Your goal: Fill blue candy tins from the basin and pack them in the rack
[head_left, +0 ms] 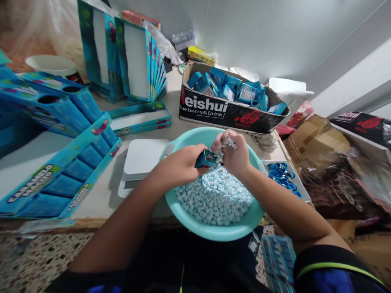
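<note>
Over a turquoise basin point(214, 235) of small pale blue and white candies point(214, 199), my left hand point(183, 165) is wrapped round a small blue box point(206, 159), tilted with its open end toward the right. My right hand point(233, 152) is closed round a handful of the same candies, right beside the box's end. Some candies show between its fingers and drop at the box's mouth. The lower part of the box is hidden by my left hand.
Left of the basin lies a white scale point(145, 156). Blue display boxes point(70, 175) stand at the left. Behind the basin, a black carton point(229, 116) holds several small blue boxes. Blue ring-shaped caps point(282, 177) lie in a white tray at the right.
</note>
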A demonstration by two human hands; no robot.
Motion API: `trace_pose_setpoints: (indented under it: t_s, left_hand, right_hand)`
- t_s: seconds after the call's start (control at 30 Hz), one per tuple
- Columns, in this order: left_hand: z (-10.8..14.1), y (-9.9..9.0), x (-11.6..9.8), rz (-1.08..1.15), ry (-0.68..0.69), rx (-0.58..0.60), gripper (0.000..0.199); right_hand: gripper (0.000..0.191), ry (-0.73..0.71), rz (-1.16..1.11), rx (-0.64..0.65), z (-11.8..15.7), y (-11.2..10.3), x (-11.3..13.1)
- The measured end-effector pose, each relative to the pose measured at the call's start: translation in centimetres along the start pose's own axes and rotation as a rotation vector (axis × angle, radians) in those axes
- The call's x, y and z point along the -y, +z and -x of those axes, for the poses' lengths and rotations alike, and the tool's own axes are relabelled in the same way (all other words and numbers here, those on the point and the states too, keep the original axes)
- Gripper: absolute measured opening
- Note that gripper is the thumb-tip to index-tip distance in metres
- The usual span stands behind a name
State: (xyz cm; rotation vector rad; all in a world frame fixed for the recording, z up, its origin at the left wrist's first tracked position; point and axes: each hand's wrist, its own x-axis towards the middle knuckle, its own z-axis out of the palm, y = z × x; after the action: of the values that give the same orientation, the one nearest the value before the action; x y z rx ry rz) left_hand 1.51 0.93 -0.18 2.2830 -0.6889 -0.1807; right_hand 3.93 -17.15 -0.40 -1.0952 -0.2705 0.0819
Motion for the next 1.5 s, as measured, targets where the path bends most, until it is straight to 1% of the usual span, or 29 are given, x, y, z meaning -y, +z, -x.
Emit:
trace_pose_setpoints:
  t_s: [0.17, 0.3, 0.4, 0.47, 0.53, 0.63, 0.7, 0.8, 0.9, 0.97, 1.07, 1.17, 1.23, 1.33, 1.43, 1.5]
  left_hand:
    - [0.1, -0.3, -0.2, 0.05, -0.01, -0.043, 0.04]
    - [-0.2, -0.4, -0.3, 0.086, -0.043, -0.007, 0.038]
    - [-0.6, -0.4, -0.3, 0.114, -0.031, 0.013, 0.037]
    - [-0.8, -0.5, -0.2, 0.151, -0.028, 0.022, 0.041]
    - [-0.8, -0.5, -0.1, 0.185, -0.021, 0.029, 0.043]
    - [-0.7, -0.5, 0.2, 0.214, -0.021, 0.009, 0.039]
    - [-0.6, -0.6, 0.4, 0.242, -0.03, -0.023, 0.036]
    - [-0.4, -0.7, 0.3, 0.28, -0.032, -0.053, 0.035]
    - [-0.3, -0.8, -0.1, 0.237, -0.011, -0.012, 0.033]
    - [-0.2, -0.9, -0.2, 0.198, -0.003, -0.004, 0.032]
    - [-0.1, -0.8, -0.3, 0.202, -0.006, -0.037, 0.035]
    - [-0.1, -0.8, -0.3, 0.174, -0.041, -0.064, 0.041]
    - [0.0, -0.7, -0.4, 0.136, -0.056, -0.049, 0.043]
    - [0.1, -0.7, -0.5, 0.143, -0.028, -0.027, 0.039]
    - [0.1, -0.7, -0.4, 0.186, -0.001, -0.083, 0.041]
    - [0.1, -0.6, -0.2, 0.223, -0.018, -0.122, 0.042]
  right_hand:
    - [0.032, -0.019, 0.084, -0.034, -0.2, -0.2, 0.5]
    - [0.026, -0.031, 0.113, -0.049, -0.3, -0.4, 0.3]
    - [0.025, -0.057, 0.147, -0.019, -0.3, -0.5, 0.0]
    - [0.029, -0.073, 0.193, 0.011, -0.3, -0.6, -0.1]
    - [0.036, -0.078, 0.251, 0.043, -0.2, -0.7, -0.1]
    - [0.047, -0.109, 0.333, 0.084, 0.1, -0.8, 0.0]
    - [0.051, -0.155, 0.357, 0.077, 0.3, -0.9, 0.1]
    - [0.055, -0.197, 0.352, 0.026, 0.5, -0.8, 0.3]
    - [0.058, -0.17, 0.374, 0.021, 0.5, -0.6, 0.3]
    - [0.055, -0.148, 0.397, 0.031, 0.5, -0.4, 0.3]
    - [0.05, -0.145, 0.366, 0.004, 0.5, -0.2, 0.4]
    - [0.047, -0.149, 0.305, -0.031, 0.5, 0.1, 0.5]
    - [0.046, -0.136, 0.258, 0.002, 0.5, 0.3, 0.6]
    - [0.045, -0.117, 0.179, 0.078, 0.6, 0.6, 0.8]
    - [0.048, -0.123, 0.143, 0.08, 0.6, 0.7, 1.1]
    - [0.051, -0.137, 0.149, 0.065, 0.5, 0.7, 1.2]
